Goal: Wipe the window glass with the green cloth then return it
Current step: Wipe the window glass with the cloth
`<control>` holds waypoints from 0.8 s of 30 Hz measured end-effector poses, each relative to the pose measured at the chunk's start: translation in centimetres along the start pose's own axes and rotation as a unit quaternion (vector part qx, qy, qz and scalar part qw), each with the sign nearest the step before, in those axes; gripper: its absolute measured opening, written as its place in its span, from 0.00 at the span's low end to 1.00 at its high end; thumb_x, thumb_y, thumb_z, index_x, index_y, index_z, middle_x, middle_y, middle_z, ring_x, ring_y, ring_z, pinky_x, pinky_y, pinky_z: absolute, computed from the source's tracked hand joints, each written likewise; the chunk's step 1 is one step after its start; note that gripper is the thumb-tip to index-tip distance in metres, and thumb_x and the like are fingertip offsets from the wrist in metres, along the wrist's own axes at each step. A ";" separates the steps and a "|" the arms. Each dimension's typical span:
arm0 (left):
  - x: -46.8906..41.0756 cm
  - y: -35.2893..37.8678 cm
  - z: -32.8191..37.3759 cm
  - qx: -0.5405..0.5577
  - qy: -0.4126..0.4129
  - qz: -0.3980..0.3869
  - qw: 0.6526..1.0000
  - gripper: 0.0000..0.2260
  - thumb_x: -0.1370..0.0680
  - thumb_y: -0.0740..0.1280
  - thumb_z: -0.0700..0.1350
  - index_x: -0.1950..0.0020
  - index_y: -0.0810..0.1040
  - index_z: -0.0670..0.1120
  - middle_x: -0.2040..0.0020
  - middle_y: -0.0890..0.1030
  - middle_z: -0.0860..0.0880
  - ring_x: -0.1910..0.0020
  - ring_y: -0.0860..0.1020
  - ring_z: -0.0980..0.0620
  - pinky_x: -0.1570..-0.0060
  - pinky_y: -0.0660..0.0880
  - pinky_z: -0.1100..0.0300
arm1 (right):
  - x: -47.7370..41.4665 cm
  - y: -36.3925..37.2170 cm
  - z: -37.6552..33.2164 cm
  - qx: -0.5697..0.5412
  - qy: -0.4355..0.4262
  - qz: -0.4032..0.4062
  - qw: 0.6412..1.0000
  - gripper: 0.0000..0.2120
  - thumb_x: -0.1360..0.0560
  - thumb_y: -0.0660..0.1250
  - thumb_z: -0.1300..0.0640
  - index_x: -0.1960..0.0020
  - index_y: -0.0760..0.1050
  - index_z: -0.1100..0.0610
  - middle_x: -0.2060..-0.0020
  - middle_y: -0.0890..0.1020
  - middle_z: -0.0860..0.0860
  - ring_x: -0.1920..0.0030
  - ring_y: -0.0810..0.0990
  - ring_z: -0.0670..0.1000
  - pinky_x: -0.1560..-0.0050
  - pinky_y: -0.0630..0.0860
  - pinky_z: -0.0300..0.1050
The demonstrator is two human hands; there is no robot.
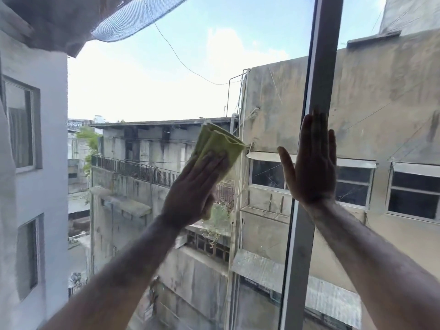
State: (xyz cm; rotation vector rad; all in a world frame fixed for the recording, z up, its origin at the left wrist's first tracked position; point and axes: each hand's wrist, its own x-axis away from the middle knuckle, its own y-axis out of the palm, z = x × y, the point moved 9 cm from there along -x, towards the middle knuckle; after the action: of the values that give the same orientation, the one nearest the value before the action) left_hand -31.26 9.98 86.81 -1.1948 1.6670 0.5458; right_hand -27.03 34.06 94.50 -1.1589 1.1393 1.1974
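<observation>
— Left hand [195, 186] presses our folded green cloth [217, 148] flat on the window glass [147, 96], palm spreading the pressure?

— Yes. Our right hand [312, 167] lies open, fingers together, empty, on the frame [319, 67], bracing us, we judge.

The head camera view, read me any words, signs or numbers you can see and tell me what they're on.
White letters on a dark signboard far off at the left, behind the rooftops: blurred and seemingly mirrored, something like "BACHAO", not reliably readable.
Green cloth under the left hand: no label or print visible.
Right hand, flat against the window frame: no markings there.
Buildings outside: no other text readable.
</observation>
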 end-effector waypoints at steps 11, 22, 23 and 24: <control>-11.8 -2.6 -5.9 0.007 -0.217 0.090 0.972 0.28 0.16 0.58 0.44 0.16 0.57 0.42 0.15 0.60 0.44 0.14 0.56 0.43 0.16 0.57 0.41 | -0.1 0.4 0.1 0.009 -0.003 0.007 1.000 0.41 0.14 0.49 0.35 0.14 0.48 0.65 0.13 0.51 0.62 0.13 0.51 0.59 0.13 0.52 0.59; -5.6 -2.7 0.0 0.005 -0.127 -0.003 0.992 0.21 0.15 0.63 0.45 0.22 0.72 0.42 0.22 0.74 0.42 0.24 0.74 0.42 0.25 0.71 0.44 | -0.1 0.3 0.1 0.017 0.005 -0.009 1.000 0.41 0.13 0.50 0.36 0.14 0.50 0.65 0.14 0.53 0.61 0.13 0.51 0.59 0.14 0.55 0.61; -6.4 -3.2 -0.8 0.016 -0.135 -0.005 0.991 0.18 0.17 0.64 0.41 0.26 0.76 0.43 0.26 0.78 0.42 0.28 0.78 0.43 0.29 0.74 0.46 | -0.1 0.3 0.2 0.016 0.006 -0.009 1.000 0.41 0.13 0.51 0.36 0.14 0.50 0.65 0.14 0.54 0.61 0.13 0.52 0.58 0.14 0.55 0.61; -7.2 -3.7 -1.7 0.034 -0.147 -0.011 0.989 0.17 0.19 0.65 0.36 0.29 0.79 0.43 0.29 0.81 0.42 0.32 0.80 0.43 0.31 0.75 0.48 | -0.1 0.2 0.2 0.015 0.007 -0.009 1.000 0.41 0.13 0.51 0.36 0.14 0.50 0.65 0.14 0.53 0.61 0.13 0.51 0.58 0.14 0.55 0.61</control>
State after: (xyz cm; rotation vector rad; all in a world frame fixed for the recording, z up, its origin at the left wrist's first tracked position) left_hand -28.38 10.40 94.61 -1.0282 1.4097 0.6156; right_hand -27.27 34.30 94.64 -1.1545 1.1520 1.1572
